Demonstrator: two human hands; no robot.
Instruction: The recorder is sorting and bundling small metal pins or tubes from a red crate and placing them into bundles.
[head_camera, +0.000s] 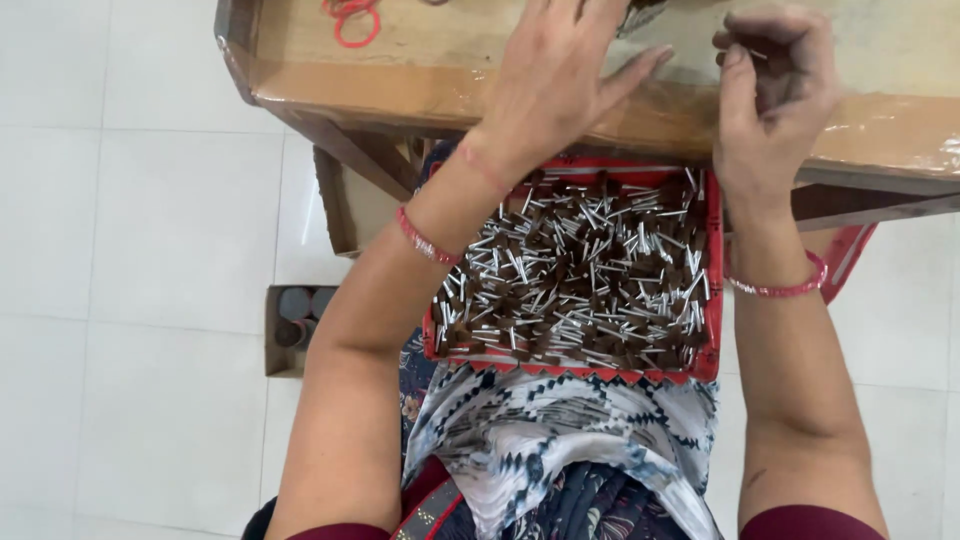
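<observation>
Head view: the left hand (560, 85) lies flat and released on the worktop (420, 75), fingers spread. The right hand (775, 85) has its grip clenched around a few thin sticks (752, 52). The red tray (712, 300) of silver-tipped pieces (580, 270) sits on the lap; best keep that bundle pinched evenly.

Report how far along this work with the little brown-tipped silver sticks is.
Done: nothing finished is visible on the wooden table. In hand: the right hand pinches a few small pieces; the left hand lies flat on the table. Left: the red tray on the lap is heaped with sticks.
</observation>
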